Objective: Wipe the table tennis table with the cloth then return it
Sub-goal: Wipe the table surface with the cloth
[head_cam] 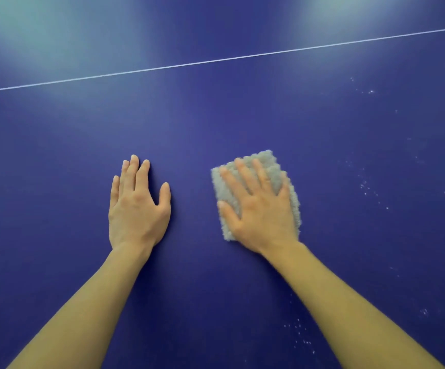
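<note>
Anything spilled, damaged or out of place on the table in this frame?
Small white specks are scattered over the blue table to the right of the cloth, with more nearer the right forearm. The right hand presses the cloth flat; the left hand rests flat on the table. No damage visible.

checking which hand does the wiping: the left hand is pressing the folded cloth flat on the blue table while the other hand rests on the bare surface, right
Not quite: the hands are swapped. The head view shows the right hand pressing the folded cloth flat on the blue table, with straight fingers, while the left hand rests on the bare surface.
</note>
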